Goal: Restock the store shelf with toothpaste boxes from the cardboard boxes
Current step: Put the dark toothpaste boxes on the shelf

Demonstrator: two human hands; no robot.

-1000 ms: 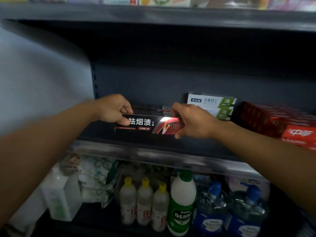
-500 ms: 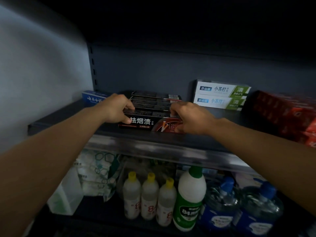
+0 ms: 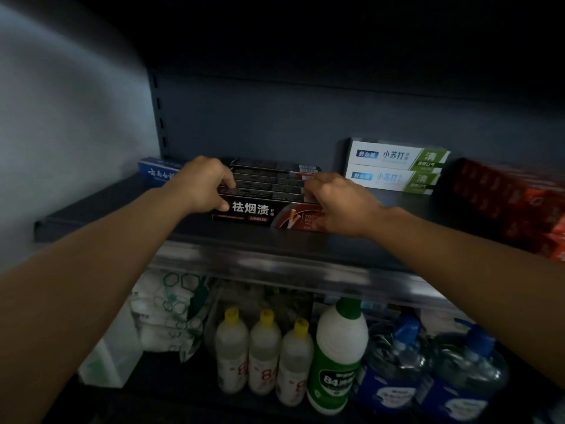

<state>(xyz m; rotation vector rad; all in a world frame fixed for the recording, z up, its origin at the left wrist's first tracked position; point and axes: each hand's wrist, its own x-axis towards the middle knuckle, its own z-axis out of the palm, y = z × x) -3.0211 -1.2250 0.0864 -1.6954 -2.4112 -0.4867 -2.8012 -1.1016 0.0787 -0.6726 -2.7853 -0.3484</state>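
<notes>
Right hand (image 3: 339, 206) covers the front black toothpaste box's (image 3: 253, 211) right end. Red boxes (image 3: 519, 206) blur into shadow, cut off at the right edge. Blue box (image 3: 154, 172) sits half-hidden behind the left hand (image 3: 203, 186).

blk toothpaste box (image 3: 256, 211): "祛烟渍" | white boxes (image 3: 394, 166): "小苏打" | green bottle (image 3: 334, 362): "84", prob.

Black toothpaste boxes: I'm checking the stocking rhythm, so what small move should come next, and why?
Probably let go: the black toothpaste boxes already sit on the shelf, gripped at their ends by the left hand and right hand.
</notes>
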